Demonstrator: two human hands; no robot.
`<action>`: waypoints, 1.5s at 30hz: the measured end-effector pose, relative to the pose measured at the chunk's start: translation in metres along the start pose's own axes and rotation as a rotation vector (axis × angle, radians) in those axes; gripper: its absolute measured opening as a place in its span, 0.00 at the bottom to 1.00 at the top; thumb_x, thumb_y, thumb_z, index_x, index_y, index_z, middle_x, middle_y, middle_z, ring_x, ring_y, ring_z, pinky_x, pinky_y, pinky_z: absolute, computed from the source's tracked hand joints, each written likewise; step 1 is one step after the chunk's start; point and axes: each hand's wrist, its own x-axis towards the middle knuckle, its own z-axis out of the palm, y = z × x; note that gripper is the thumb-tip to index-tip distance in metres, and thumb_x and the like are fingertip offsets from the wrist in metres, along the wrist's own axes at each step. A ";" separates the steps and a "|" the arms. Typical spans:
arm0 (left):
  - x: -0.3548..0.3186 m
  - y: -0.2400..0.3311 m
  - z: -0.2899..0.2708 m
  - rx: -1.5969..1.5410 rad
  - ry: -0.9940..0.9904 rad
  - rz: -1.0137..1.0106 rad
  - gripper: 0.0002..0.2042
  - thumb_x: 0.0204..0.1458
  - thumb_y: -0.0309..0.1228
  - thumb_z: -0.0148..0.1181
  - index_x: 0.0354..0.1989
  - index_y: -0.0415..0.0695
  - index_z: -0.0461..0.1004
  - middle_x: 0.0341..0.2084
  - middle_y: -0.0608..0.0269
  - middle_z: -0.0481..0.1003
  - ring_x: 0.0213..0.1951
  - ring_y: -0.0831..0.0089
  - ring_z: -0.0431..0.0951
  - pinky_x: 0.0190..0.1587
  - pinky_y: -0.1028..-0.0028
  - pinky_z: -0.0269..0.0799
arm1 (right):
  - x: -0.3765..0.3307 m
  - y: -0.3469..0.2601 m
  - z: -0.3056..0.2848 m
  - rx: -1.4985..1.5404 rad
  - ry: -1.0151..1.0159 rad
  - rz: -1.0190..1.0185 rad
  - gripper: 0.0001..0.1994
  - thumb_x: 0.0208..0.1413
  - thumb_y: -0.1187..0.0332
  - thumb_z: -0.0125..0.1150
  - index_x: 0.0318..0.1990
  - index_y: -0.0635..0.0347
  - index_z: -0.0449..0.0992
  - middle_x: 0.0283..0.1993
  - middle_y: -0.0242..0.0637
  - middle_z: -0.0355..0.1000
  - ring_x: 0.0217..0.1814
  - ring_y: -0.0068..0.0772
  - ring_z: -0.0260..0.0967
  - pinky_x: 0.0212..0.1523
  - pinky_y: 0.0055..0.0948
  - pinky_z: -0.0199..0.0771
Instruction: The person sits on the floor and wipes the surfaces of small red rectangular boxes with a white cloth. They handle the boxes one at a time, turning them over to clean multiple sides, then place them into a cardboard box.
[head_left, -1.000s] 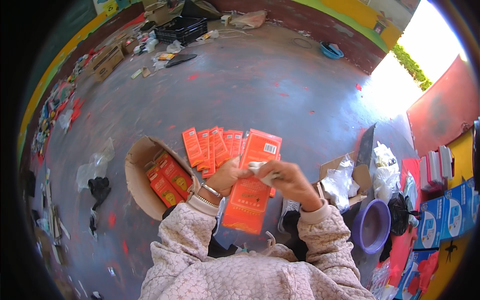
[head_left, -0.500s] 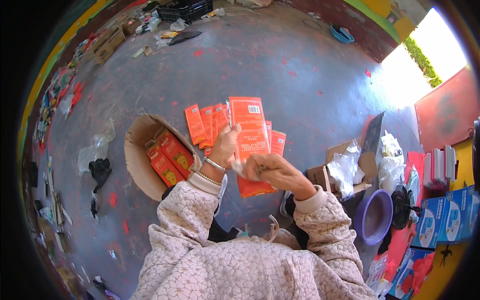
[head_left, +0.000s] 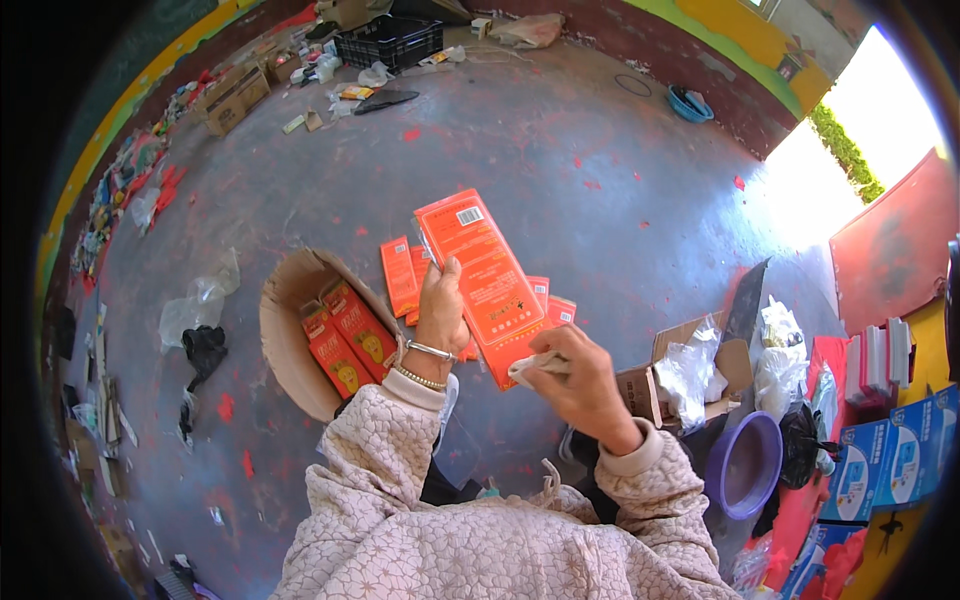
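Left hand (head_left: 442, 318) is gripping a flat orange-red printed carton (head_left: 485, 272), right hand (head_left: 578, 382) is pinching a pale cloth (head_left: 535, 367) against it; several like cartons (head_left: 402, 275) are lying on the floor, others in the round cardboard tub (head_left: 285, 345).

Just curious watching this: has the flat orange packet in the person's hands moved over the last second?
Yes. The orange packet has been lifted and turned upright; it used to hang below the row of packets on the floor, and now covers them.
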 end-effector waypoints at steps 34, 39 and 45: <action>-0.023 -0.016 0.018 -0.129 -0.536 -0.179 0.40 0.49 0.60 0.48 0.63 0.43 0.48 0.59 0.51 0.57 0.61 0.55 0.58 0.62 0.55 0.55 | -0.016 0.010 0.032 -0.993 0.198 -0.306 0.25 0.44 0.70 0.54 0.54 0.60 0.68 0.22 0.34 0.64 0.21 0.26 0.66 0.18 0.23 0.65; -0.029 -0.029 0.019 -0.230 -0.456 -0.224 0.39 0.51 0.58 0.48 0.63 0.43 0.48 0.57 0.48 0.59 0.60 0.53 0.58 0.60 0.52 0.56 | -0.018 -0.002 0.035 -1.039 0.139 -0.225 0.24 0.43 0.69 0.54 0.53 0.59 0.68 0.22 0.33 0.63 0.21 0.26 0.66 0.18 0.22 0.64; -0.041 -0.042 0.024 -0.281 -0.373 -0.327 0.37 0.52 0.61 0.42 0.61 0.42 0.52 0.52 0.51 0.63 0.54 0.55 0.65 0.51 0.50 0.67 | -0.017 -0.003 0.047 -1.108 0.063 -0.146 0.23 0.44 0.70 0.52 0.52 0.59 0.68 0.23 0.34 0.65 0.21 0.26 0.67 0.19 0.21 0.65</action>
